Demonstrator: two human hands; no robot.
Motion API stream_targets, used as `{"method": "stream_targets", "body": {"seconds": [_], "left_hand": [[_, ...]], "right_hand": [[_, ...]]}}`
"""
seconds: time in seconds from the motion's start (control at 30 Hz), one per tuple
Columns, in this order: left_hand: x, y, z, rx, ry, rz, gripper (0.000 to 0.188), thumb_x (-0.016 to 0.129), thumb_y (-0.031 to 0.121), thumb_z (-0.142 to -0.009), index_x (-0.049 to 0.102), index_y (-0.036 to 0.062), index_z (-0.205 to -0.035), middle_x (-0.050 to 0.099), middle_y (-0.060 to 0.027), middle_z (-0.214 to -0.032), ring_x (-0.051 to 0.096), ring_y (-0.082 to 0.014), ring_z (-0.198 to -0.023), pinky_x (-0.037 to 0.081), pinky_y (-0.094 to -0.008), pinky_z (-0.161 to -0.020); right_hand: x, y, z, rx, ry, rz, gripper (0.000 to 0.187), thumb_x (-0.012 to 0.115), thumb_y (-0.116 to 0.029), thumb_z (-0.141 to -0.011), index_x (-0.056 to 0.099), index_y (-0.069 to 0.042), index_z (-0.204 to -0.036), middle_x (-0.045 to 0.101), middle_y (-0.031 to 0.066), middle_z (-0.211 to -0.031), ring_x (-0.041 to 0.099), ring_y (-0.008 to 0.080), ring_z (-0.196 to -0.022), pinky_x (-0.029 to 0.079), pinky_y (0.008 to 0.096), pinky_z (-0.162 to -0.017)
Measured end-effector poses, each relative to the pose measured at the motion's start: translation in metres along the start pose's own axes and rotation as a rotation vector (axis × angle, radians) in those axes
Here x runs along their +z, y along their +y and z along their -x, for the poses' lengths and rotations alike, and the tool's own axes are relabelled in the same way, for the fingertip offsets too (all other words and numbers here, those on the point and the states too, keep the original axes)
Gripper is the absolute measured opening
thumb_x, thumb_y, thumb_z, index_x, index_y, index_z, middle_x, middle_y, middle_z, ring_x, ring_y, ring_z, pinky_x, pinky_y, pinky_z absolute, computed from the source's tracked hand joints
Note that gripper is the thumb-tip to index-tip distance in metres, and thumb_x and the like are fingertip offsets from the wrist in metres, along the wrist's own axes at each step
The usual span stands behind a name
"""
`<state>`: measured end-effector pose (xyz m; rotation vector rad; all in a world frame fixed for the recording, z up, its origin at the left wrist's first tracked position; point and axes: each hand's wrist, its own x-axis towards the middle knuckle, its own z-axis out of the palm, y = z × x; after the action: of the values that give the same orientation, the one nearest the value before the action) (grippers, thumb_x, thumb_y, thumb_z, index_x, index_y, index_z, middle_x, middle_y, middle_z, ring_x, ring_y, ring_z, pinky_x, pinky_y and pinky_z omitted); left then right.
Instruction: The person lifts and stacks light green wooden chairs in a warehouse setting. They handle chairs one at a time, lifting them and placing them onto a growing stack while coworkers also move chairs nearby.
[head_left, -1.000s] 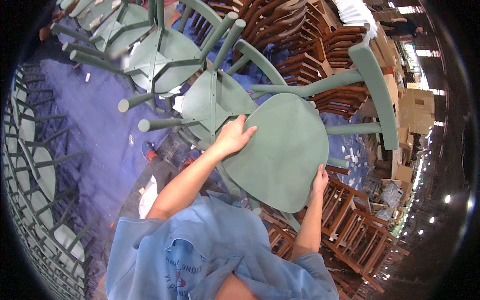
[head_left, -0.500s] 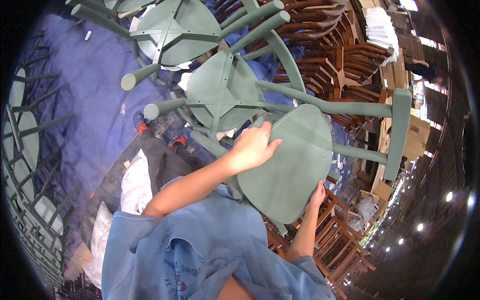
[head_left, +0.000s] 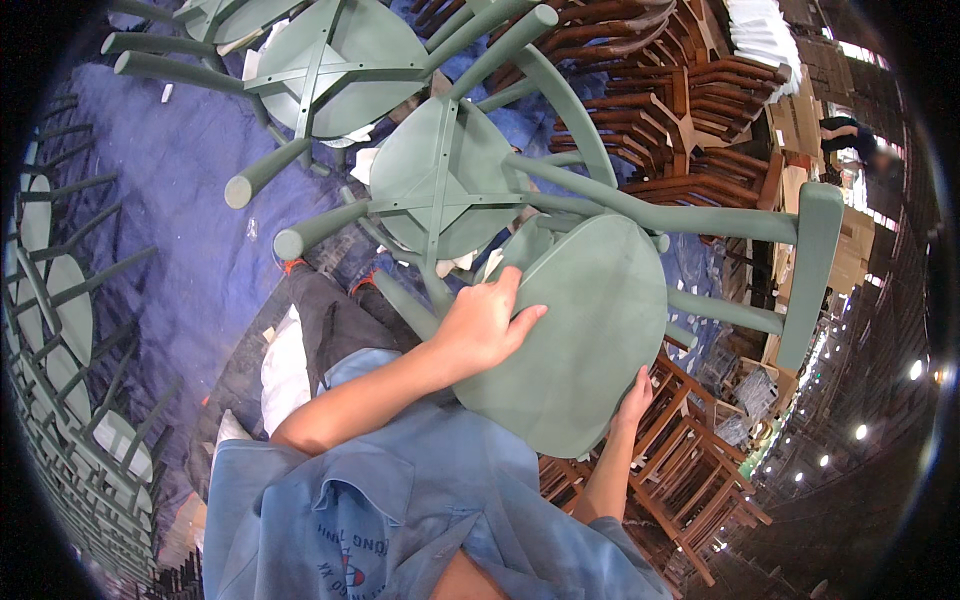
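Observation:
In front of my body is a green chair, its round seat (head_left: 575,335) facing up and its curved backrest (head_left: 815,275) reaching out to the right. My left hand (head_left: 485,325) is closed over the seat's left edge, thumb on the top face and fingertips hidden beyond the rim. On the opposite edge, my right hand (head_left: 633,398) grips the seat from the side, its fingers partly out of sight beneath. Just beyond stands an upturned green chair (head_left: 430,185), legs pointing outward and cross braces showing. Another upturned green chair (head_left: 335,65) lies farther off to the left.
Brown wooden chair frames (head_left: 690,110) are stacked at the far right, with more brown frames (head_left: 660,470) low on the right. Rows of green chairs (head_left: 70,310) line the left. Blue sheeting (head_left: 185,190) covers the floor. A person (head_left: 850,140) is in the distance.
The held seat has shifted slightly left and down in the picture, with my left hand moving along with it. My view has turned a little; both hands keep their hold.

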<state>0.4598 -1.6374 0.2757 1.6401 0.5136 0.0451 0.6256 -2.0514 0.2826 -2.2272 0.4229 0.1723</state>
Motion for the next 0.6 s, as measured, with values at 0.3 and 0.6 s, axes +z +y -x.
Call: {"method": "stream_targets", "body": {"seconds": [0.3, 0.6], "left_hand": [[-0.001, -0.013, 0.007, -0.039, 0.007, -0.018, 0.052, 0.070, 0.040, -0.096, 0.053, -0.0063, -0.114, 0.065, -0.0286, -0.075, 0.066, -0.0505, -0.075, 0.051, -0.0559, -0.067], [-0.003, -0.028, 0.011, -0.017, 0.038, -0.013, 0.051, 0.070, 0.040, -0.096, 0.052, -0.0050, -0.113, 0.066, -0.0288, -0.077, 0.067, -0.0502, -0.076, 0.052, -0.0555, -0.068]], "right_hand": [[0.006, 0.017, 0.000, 0.043, -0.029, 0.024, 0.056, 0.060, -0.047, -0.105, 0.061, 0.005, -0.123, 0.069, 0.0105, -0.118, 0.064, 0.0202, -0.106, 0.049, 0.0350, -0.095], [0.017, 0.027, 0.003, 0.051, 0.013, 0.022, 0.055, 0.059, -0.047, -0.105, 0.061, 0.004, -0.124, 0.069, 0.0098, -0.119, 0.063, 0.0206, -0.106, 0.048, 0.0346, -0.095]]}}
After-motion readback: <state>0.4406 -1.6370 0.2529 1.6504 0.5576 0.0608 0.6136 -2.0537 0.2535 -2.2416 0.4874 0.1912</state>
